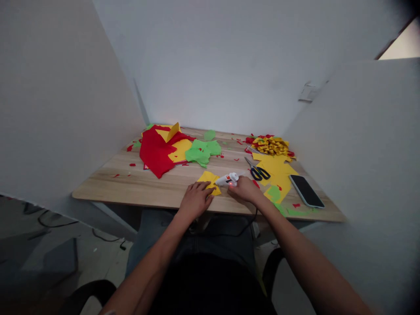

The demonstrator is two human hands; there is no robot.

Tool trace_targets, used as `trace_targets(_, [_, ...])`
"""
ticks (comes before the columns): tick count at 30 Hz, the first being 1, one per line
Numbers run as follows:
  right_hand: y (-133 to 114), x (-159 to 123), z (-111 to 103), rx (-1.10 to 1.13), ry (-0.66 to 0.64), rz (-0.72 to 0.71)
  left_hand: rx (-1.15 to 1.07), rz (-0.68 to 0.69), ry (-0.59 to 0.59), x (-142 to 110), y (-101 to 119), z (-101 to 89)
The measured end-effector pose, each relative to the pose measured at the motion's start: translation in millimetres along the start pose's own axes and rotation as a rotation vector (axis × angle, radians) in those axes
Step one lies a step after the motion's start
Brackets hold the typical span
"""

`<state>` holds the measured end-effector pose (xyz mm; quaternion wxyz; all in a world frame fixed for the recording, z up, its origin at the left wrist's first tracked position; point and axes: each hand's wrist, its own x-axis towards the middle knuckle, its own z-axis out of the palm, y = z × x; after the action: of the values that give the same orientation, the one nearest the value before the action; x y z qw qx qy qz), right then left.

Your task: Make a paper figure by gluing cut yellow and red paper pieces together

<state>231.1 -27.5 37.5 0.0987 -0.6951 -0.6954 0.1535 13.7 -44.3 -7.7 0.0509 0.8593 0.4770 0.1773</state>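
My left hand [197, 197], fingers spread, steadies the yellow piece [206, 176] at its one o'clock; my right hand [245, 189] wraps the glue gun [227, 179]. Gluing seems underway; the next move wants careful aim.

Glue gun [225, 179]: white, with orange and red bits
Small sheet [206, 176]: bright yellow
Big cloth [155, 151]: all red
Jagged sheet [201, 152]: light green
Curly strips [271, 145]: yellow
Scissors [253, 168]: dark, with grey blades
Phone [306, 191]: black front, pale edge
Table [157, 188]: light brown, wood lines
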Motion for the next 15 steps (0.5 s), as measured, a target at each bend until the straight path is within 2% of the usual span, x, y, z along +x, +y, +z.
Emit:
trace_targets(5, [3,-2,-1,0.131,0.049,-0.014,-0.003,-0.006,-0.003,-1,0,-0.8])
trace_targets(9, [13,-6,-1,0.326,0.116,0.011,-0.017,-0.039,-0.005,3,2,-1.9])
trace_targets(15, [23,-7,24,0.700,0.226,0.115,0.011,-0.142,0.024,15,9,-1.1])
